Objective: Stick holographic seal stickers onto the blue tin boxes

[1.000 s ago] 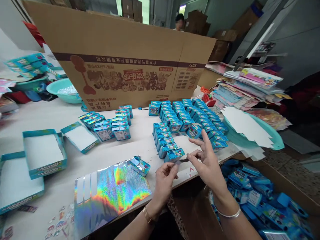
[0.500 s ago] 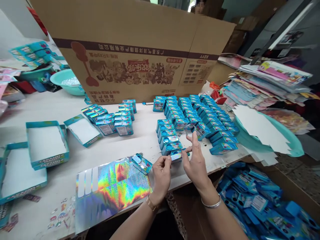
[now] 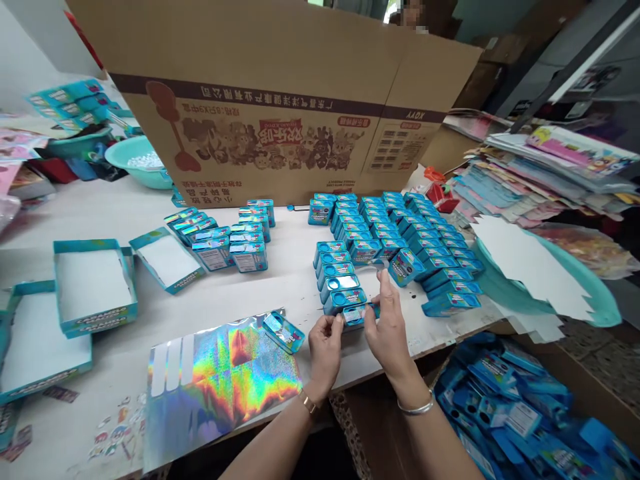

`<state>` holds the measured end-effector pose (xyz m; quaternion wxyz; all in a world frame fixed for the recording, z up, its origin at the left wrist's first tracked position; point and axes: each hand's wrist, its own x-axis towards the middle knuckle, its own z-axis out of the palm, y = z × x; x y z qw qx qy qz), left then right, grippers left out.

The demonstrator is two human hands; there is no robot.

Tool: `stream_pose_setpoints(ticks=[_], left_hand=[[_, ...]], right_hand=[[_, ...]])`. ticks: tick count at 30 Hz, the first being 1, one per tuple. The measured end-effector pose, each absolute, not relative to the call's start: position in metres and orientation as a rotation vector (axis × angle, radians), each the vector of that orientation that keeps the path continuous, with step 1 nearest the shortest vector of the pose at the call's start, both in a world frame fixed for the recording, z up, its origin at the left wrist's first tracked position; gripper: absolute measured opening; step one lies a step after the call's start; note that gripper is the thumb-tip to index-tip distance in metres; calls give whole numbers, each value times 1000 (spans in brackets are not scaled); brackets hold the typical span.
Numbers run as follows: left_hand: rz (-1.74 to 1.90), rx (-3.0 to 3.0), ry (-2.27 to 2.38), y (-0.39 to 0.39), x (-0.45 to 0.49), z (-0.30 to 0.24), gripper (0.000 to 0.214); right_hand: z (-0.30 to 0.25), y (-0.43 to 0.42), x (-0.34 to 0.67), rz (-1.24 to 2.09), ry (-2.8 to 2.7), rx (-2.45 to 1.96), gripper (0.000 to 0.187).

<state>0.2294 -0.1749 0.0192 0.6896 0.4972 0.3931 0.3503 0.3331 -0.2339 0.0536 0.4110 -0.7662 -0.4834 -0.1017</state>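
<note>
Near the table's front edge, my left hand (image 3: 325, 347) is closed, thumb and forefinger pinched at the left end of a small shiny sticker strip (image 3: 351, 316). The strip lies over the top of a blue candy box (image 3: 356, 324) standing at the near end of a short row. My right hand (image 3: 390, 330) pinches at the strip's right end with thumb and forefinger, its other fingers raised. My fingers partly cover box and strip. Left of my hands, another blue box (image 3: 284, 332) lies on a rainbow holographic sticker sheet (image 3: 225, 380) with several strips peeled off.
Rows of upright blue boxes (image 3: 370, 230) stand beyond my hands, with smaller groups (image 3: 249, 257) to the left. Open display trays (image 3: 95, 323) lie far left. A large cardboard carton (image 3: 280, 87) stands behind. On the right are a turquoise basin (image 3: 603, 300) and a carton of blue packages (image 3: 525, 413).
The strip between my fingers has tilted and come down against the box top. Both hands have lowered slightly, and the view has shifted a little.
</note>
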Motion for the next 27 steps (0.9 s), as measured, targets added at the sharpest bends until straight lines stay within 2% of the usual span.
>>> stream_pose_setpoints(ticks=[4,8,13,17,19,23,27], left_hand=[[624,994,931,-185,213,23,35],[476,939,728,-197,184,56,50],[692,1118,649,-157,186,107,77],[681,1320,582,-126,204,117,92],[644,1388,566,-120,209,115,83],[618,1506,539,-115,208,109,25],[566,1616,483,-106,203,104,31]], right_hand=[[62,-235,336,-220,-1180,-1895,75],[91,-240,336,-104,-1078,-1829,77],[137,-246,332,58,-1100,-1769,76],[159,-248,327,144,-1142,-1761,72],[163,-247,325,176,-1138,-1750,72],[160,-242,326,209,-1105,-1747,77],[142,-231,330,101,-1090,-1787,72]])
